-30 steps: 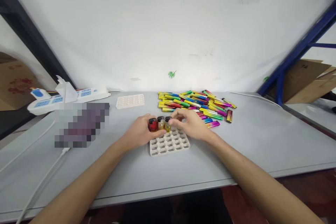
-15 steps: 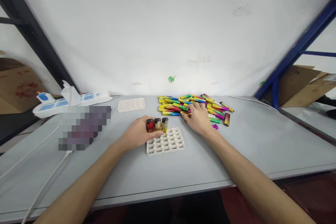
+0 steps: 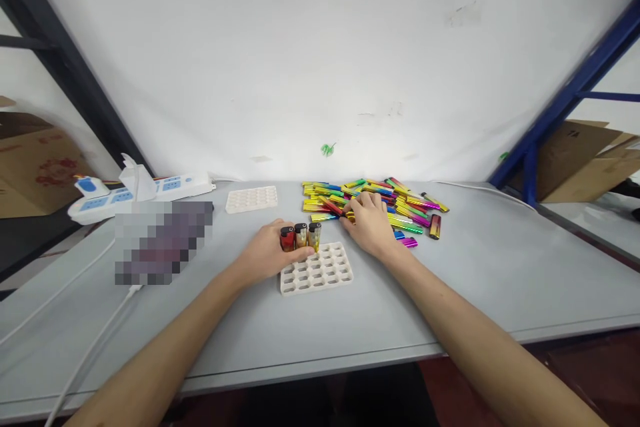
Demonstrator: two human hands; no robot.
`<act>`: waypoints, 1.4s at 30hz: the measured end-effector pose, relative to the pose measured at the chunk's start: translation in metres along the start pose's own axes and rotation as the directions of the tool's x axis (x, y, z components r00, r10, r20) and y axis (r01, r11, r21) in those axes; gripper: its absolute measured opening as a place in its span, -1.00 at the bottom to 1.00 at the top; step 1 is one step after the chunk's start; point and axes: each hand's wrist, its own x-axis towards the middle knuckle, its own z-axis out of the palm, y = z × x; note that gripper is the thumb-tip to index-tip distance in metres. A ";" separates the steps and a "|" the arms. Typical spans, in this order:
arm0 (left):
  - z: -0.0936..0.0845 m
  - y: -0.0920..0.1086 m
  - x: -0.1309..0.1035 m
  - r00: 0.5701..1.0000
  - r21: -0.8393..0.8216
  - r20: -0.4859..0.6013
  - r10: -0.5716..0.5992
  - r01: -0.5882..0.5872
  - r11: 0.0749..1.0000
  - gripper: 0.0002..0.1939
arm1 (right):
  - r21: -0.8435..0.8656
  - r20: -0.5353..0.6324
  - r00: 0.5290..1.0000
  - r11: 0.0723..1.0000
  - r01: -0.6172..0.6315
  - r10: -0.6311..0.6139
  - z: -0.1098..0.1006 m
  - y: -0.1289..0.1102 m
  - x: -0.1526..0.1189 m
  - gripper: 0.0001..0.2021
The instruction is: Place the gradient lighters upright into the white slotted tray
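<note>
My left hand (image 3: 265, 250) is closed around three lighters, held upright in a row with their black tops up. One is a red lighter (image 3: 287, 240), the middle one is an amber clear lighter (image 3: 301, 237), and the outer one is a yellowish clear lighter (image 3: 314, 238). They stand over the far left part of a white tray (image 3: 317, 270) with rows of slots. My right hand (image 3: 369, 220) reaches into a pile of shiny, multicoloured lighters (image 3: 320, 191). Its thumb and fingers close on the dark end of a red lighter (image 3: 330, 205); the palm hides part of the pile.
A second white slotted tray (image 3: 251, 199) lies further back on the grey table (image 3: 280, 340). On the left are a white power strip (image 3: 170, 187), a pixelated dark object (image 3: 165, 243) and white cables (image 3: 90, 340). One lighter (image 3: 435, 227) lies apart at the right.
My right hand's fingers have drawn together at the pile's near-left edge, and a few lighters there have shifted. The left hand keeps its three lighters nearly still.
</note>
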 end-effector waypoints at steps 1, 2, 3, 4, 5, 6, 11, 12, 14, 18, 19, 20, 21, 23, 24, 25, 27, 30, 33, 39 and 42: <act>0.000 0.000 0.000 1.000 0.004 0.003 0.000 0.000 1.000 -0.52 | 0.013 -0.015 1.000 1.000 0.003 -0.003 -0.001 0.000 0.000 -0.82; 0.000 -0.001 0.000 1.000 0.001 0.005 0.006 -0.006 1.000 -0.52 | 0.029 -0.037 0.999 1.000 0.003 -0.002 -0.002 -0.001 0.000 -0.82; -0.001 0.000 0.000 1.000 -0.007 0.006 0.012 -0.012 1.000 -0.53 | 0.047 -0.064 0.998 0.999 -0.004 0.007 -0.004 -0.001 0.000 -0.82; -0.001 0.000 0.000 1.000 -0.018 0.006 0.014 -0.014 1.000 -0.54 | 0.065 -0.093 0.995 0.998 -0.014 0.020 -0.007 0.000 0.000 -0.81; -0.001 0.000 0.000 1.000 -0.029 0.007 0.011 -0.011 1.000 -0.54 | 0.084 -0.125 0.992 0.996 -0.021 0.032 -0.010 0.000 0.000 -0.81; -0.002 0.001 0.000 1.000 -0.037 0.007 0.005 -0.005 0.999 -0.54 | 0.109 -0.159 0.986 0.994 -0.025 0.042 -0.013 0.000 0.000 -0.81; -0.003 0.005 -0.002 1.000 -0.021 0.010 -0.015 0.015 1.000 -0.54 | 0.417 -0.239 0.963 0.909 -0.010 0.120 -0.030 -0.003 -0.001 -0.83; -0.004 0.005 -0.002 1.000 -0.014 0.007 -0.015 0.015 1.000 -0.55 | 0.514 -0.201 0.966 0.857 -0.034 0.159 -0.032 -0.005 -0.002 -0.83; -0.004 0.005 -0.002 1.000 -0.009 0.002 -0.015 0.015 1.000 -0.56 | 0.709 -0.063 0.972 0.696 -0.115 0.225 -0.033 -0.010 -0.005 -0.78; -0.004 0.005 -0.002 1.000 -0.033 0.003 -0.002 0.003 0.999 -0.57 | 0.913 0.191 0.964 0.327 -0.244 0.187 -0.033 -0.026 -0.010 -0.70; -0.004 0.005 -0.002 1.000 -0.043 0.005 0.000 0.000 0.999 -0.58 | 0.925 0.232 0.957 0.266 -0.272 0.173 -0.034 -0.029 -0.011 -0.68; -0.004 0.005 -0.002 1.000 -0.054 0.007 0.001 -0.001 0.999 -0.58 | 0.926 0.274 0.949 0.221 -0.305 0.159 -0.034 -0.032 -0.011 -0.66; -0.004 0.005 -0.002 1.000 -0.064 0.011 0.002 -0.001 0.998 -0.59 | 0.920 0.318 0.937 0.189 -0.342 0.145 -0.034 -0.033 -0.011 -0.63; -0.005 0.005 -0.002 1.000 -0.083 0.020 0.000 0.001 0.997 -0.58 | 0.898 0.396 0.911 0.160 -0.411 0.117 -0.033 -0.033 -0.011 -0.54; -0.005 0.005 -0.002 1.000 -0.090 0.026 -0.001 0.004 0.996 -0.56 | 0.886 0.424 0.899 0.158 -0.436 0.109 -0.033 -0.032 -0.010 -0.49; -0.005 0.004 -0.002 0.999 -0.094 0.034 -0.002 0.005 0.996 -0.54 | 0.876 0.445 0.889 0.156 -0.457 0.106 -0.032 -0.031 -0.010 -0.46; -0.005 0.003 -0.002 0.999 -0.100 0.041 -0.010 0.014 0.995 -0.50 | 0.867 0.469 0.877 0.135 -0.480 0.109 -0.032 -0.029 -0.009 -0.45; -0.004 0.001 -0.001 0.999 -0.099 0.036 -0.019 0.023 0.995 -0.46 | 0.870 0.483 0.869 0.056 -0.490 0.108 -0.034 -0.027 -0.008 -0.48; -0.005 0.002 -0.001 1.000 -0.096 0.030 -0.003 0.006 0.995 -0.48 | 0.876 0.481 0.869 -0.022 -0.482 0.116 -0.035 -0.027 -0.007 -0.52; -0.008 0.006 -0.002 0.999 -0.111 0.031 0.015 -0.011 0.994 -0.55 | 0.889 0.455 0.884 0.008 -0.458 0.112 -0.032 -0.026 -0.005 -0.48; -0.007 0.006 -0.001 0.997 -0.146 0.047 0.053 -0.046 0.988 -0.59 | 0.900 0.424 0.901 0.070 -0.430 0.095 -0.029 -0.025 -0.006 -0.47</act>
